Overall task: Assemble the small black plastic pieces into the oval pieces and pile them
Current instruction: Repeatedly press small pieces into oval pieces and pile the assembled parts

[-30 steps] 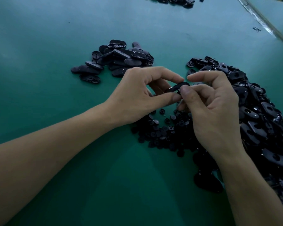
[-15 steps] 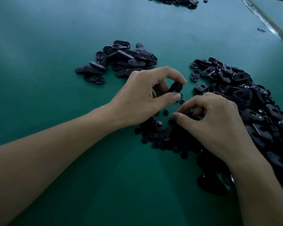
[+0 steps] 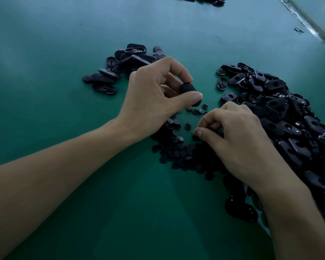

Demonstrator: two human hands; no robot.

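My left hand [image 3: 154,96] pinches a black oval piece [image 3: 188,89] between thumb and fingers, held just above the green table. My right hand [image 3: 238,143] is down on the heap of small round black pieces [image 3: 178,147], thumb and fingertips pinched together on one small piece, which the fingers mostly hide. A big heap of loose oval pieces [image 3: 281,113] lies to the right of both hands. A smaller pile of oval pieces [image 3: 120,70] sits behind my left hand.
The green table [image 3: 64,53] carries everything. More black parts [image 3: 204,0] lie at the far top edge. A pale strip along the table's edge [image 3: 308,21] runs down the top right corner, with one stray part [image 3: 298,30] beside it.
My right hand left the oval piece and dropped onto the small round pieces, where it now pinches one. My left hand kept the oval piece and drifted slightly left.
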